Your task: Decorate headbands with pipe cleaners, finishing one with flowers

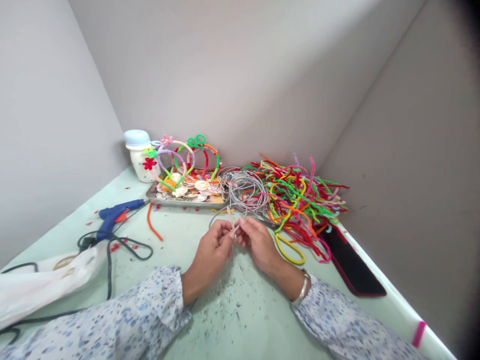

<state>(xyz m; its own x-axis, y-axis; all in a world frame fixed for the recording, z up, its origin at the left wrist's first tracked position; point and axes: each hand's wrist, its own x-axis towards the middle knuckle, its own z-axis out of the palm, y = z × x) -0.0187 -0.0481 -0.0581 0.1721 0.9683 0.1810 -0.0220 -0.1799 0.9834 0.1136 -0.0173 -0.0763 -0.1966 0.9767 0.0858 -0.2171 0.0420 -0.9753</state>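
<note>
My left hand (210, 254) and my right hand (261, 246) meet above the middle of the table, both with fingers pinched. Between the left fingertips is a pale pink pipe cleaner (229, 216), its end pointing up. The right thumb and fingers grip a thin grey wire (237, 228) right against it. Just behind the hands lies a loose coil of the same grey wire (247, 192). How the pipe cleaner and wire meet is partly hidden by my fingers.
A metal tray (187, 203) holds seashells and pipe-cleaner-wrapped hoops. Behind it stands a white bottle (140, 162). Colourful pipe cleaners (296, 192) pile up at right, near a yellow loop (288, 254) and black phone-like slab (354, 265). A corded blue glue gun (112, 216) lies left, beside a white bag (56, 280).
</note>
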